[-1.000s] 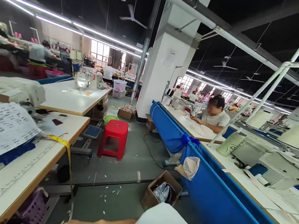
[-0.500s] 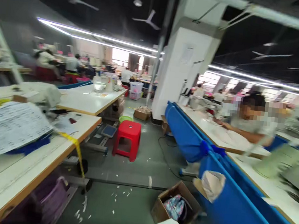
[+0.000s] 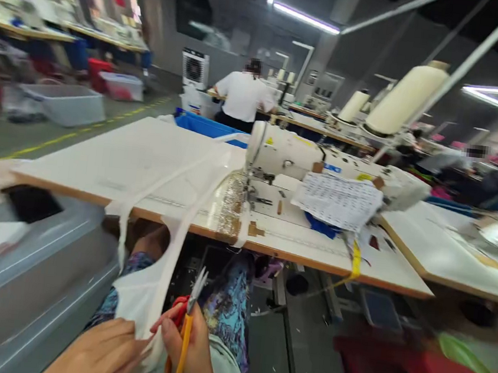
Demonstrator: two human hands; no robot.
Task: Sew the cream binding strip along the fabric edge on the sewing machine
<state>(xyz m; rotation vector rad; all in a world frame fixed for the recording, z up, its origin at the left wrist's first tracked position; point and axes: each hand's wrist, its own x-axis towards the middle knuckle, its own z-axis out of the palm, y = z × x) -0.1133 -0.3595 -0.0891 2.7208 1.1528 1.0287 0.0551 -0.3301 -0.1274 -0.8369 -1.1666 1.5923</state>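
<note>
At the bottom of the frame, your left hand (image 3: pixel 100 353) pinched the white cloth (image 3: pixel 141 300) while your right hand (image 3: pixel 196 353) gripped the snips (image 3: pixel 184 328), blades open, nothing cut yet.

White sewing machine (image 3: pixel 322 164), printed sheet (image 3: pixel 339 201), thread cones (image 3: pixel 403 99), grey bin (image 3: pixel 44 272).
</note>
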